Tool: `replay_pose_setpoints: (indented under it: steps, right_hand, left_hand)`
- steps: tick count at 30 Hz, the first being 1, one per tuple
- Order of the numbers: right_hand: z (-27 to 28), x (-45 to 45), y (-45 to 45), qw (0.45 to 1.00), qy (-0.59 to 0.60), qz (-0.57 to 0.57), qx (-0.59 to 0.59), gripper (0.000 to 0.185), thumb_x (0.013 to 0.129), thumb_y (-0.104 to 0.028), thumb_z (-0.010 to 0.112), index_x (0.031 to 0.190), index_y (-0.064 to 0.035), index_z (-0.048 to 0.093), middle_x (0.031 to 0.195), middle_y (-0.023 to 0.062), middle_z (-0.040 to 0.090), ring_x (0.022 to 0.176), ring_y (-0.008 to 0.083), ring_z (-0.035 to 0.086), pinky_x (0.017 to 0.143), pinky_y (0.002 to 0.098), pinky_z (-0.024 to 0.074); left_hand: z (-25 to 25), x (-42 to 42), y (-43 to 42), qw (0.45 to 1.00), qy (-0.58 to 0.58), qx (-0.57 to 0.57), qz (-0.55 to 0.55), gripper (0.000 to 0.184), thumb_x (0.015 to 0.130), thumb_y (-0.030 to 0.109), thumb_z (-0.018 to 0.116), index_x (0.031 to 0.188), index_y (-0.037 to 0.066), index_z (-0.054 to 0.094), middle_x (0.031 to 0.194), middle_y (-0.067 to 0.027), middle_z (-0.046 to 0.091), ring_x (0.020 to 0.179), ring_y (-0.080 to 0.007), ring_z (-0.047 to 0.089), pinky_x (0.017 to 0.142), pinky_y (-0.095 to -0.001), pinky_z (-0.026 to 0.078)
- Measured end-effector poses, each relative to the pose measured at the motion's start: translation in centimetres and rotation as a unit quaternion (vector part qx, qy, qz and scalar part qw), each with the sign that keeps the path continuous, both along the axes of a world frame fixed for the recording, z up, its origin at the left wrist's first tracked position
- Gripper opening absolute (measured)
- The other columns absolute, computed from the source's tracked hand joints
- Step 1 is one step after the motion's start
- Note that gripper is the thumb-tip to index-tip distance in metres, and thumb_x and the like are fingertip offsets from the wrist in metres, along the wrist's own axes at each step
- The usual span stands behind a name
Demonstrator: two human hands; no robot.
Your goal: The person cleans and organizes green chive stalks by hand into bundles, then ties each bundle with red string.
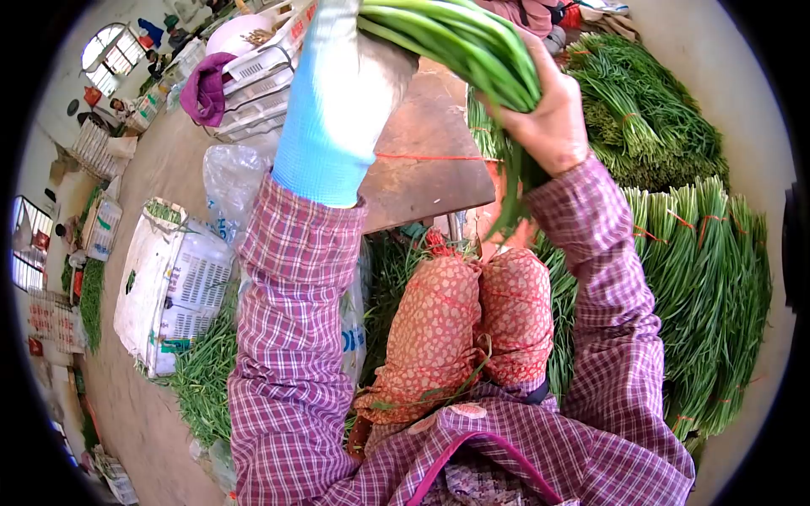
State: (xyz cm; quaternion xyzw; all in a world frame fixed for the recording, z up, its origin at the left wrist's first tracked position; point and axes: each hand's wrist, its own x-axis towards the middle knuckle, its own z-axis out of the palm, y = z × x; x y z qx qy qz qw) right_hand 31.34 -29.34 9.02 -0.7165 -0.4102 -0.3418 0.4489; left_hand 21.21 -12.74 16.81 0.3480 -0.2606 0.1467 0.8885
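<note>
A bunch of long green chives (472, 42) is raised at the top of the head view, above a wooden board, its thin leaf ends hanging down on the right. My left hand (363, 76), in a white and blue work glove, is closed around the left end of the bunch; most of its fingers are hidden. Bare fingers of my right hand (553, 122) wrap the right side of the same bunch from beneath. Under the hands, a red string (422, 157) lies across the brown wooden board (422, 190).
Tied chive bundles (709, 295) stand at the right, with another pile (641, 110) behind them. White plastic crates (253, 84) are stacked at upper left; a white box (156, 278) sits on the floor. Loose greens (207, 371) lie beside my left sleeve. Other people are in the background.
</note>
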Motion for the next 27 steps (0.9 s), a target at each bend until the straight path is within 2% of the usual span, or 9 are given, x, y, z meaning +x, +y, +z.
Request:
replay_pose_setpoints:
  steps: [1,4,6,9,11,13,20,21,27]
  right_hand:
    - [0.1,0.3,-1.2,0.999,0.025,0.02,-0.017,0.074,0.067,-0.017,0.082,0.133,-0.0125,0.049,0.096,0.0165,0.07,0.087,0.0272,0.07,0.081,0.0355,0.0564]
    - [0.1,2.2,-5.6,0.979,0.19,0.043,-0.06,0.081,0.069,-0.012,0.081,0.138,-0.0026,0.042,0.117,0.0156,0.064,0.104,0.0207,0.064,0.095,0.0335,0.0497]
    - [0.4,3.3,-8.1,0.949,0.299,0.034,-0.098,0.082,0.07,-0.011,0.081,0.139,-0.001,0.04,0.124,0.0132,0.06,0.11,0.0182,0.059,0.1,0.0331,0.0455]
    - [-0.6,5.9,-10.3,0.923,0.347,0.074,-0.146,0.083,0.068,-0.007,0.081,0.14,-0.003,0.04,0.123,0.009,0.061,0.11,0.0156,0.058,0.101,0.031,0.0428]
    - [-1.9,7.7,-10.2,0.896,0.376,0.146,-0.183,0.083,0.068,-0.004,0.081,0.14,-0.0034,0.04,0.124,0.0052,0.06,0.111,0.0127,0.056,0.102,0.03,0.041]
    - [-3.4,8.6,-9.0,0.878,0.397,0.174,-0.204,0.08,0.067,0.0,0.079,0.139,-0.0028,0.041,0.124,0.0025,0.06,0.11,0.0107,0.055,0.101,0.0294,0.0407]
    - [-4.9,10.3,0.2,0.755,0.457,0.266,-0.387,0.076,0.066,-0.008,0.08,0.133,0.002,0.045,0.116,0.0103,0.064,0.102,0.0167,0.059,0.099,0.0319,0.0437]
    - [-5.7,10.5,1.8,0.752,0.448,0.304,-0.376,0.067,0.067,-0.004,0.079,0.126,0.0033,0.048,0.103,0.0096,0.067,0.091,0.0153,0.063,0.084,0.0297,0.0512]
    - [-9.4,11.4,10.7,0.664,0.466,0.316,-0.492,0.065,0.07,-0.013,0.081,0.127,0.0032,0.052,0.111,0.0128,0.066,0.1,0.02,0.061,0.095,0.0331,0.0459]
  left_hand:
    - [-1.0,1.2,1.0,1.0,0.001,-0.001,0.001,0.042,0.094,0.016,0.06,0.131,0.0,0.047,0.113,-0.0111,0.059,0.106,-0.026,0.059,0.096,-0.0393,0.047]
    - [-7.4,5.4,4.3,0.995,0.089,0.02,0.041,0.081,0.079,0.063,0.062,0.133,0.005,0.048,0.129,-0.0192,0.055,0.125,-0.0269,0.049,0.109,-0.0495,0.032]
    - [-11.1,6.8,3.9,0.949,0.22,0.137,0.177,0.078,0.083,0.056,0.064,0.137,0.005,0.043,0.136,-0.0196,0.049,0.131,-0.0274,0.043,0.109,-0.0451,0.033]
    - [-20.0,9.4,3.7,0.716,0.221,0.601,0.279,0.083,0.084,0.044,0.068,0.144,-0.001,0.032,0.147,-0.0192,0.039,0.137,-0.0299,0.035,0.113,-0.0375,0.027]
    - [-24.4,11.3,2.5,0.543,0.18,0.757,0.317,0.077,0.084,0.048,0.065,0.144,0.011,0.035,0.143,-0.0209,0.041,0.133,-0.0357,0.039,0.111,-0.0423,0.031]
    - [-27.0,11.2,2.1,0.494,0.129,0.786,0.35,0.062,0.085,0.047,0.063,0.136,0.016,0.048,0.135,-0.0175,0.047,0.125,-0.0359,0.045,0.107,-0.0424,0.035]
    - [-28.8,6.0,8.0,0.617,-0.031,0.728,0.298,0.023,0.081,0.031,0.069,0.085,0.009,0.064,0.104,-0.0071,0.061,0.104,-0.028,0.056,0.091,-0.0402,0.044]
    - [-28.6,5.3,8.9,0.617,-0.026,0.727,0.3,0.023,0.081,0.031,0.069,0.085,0.009,0.064,0.104,-0.0071,0.061,0.104,-0.028,0.056,0.091,-0.0402,0.044]
    - [-27.4,0.0,12.1,0.62,-0.083,0.707,0.33,0.033,0.072,0.027,0.078,0.066,0.009,0.051,0.091,-0.0061,0.06,0.093,-0.0284,0.058,0.082,-0.0417,0.047]
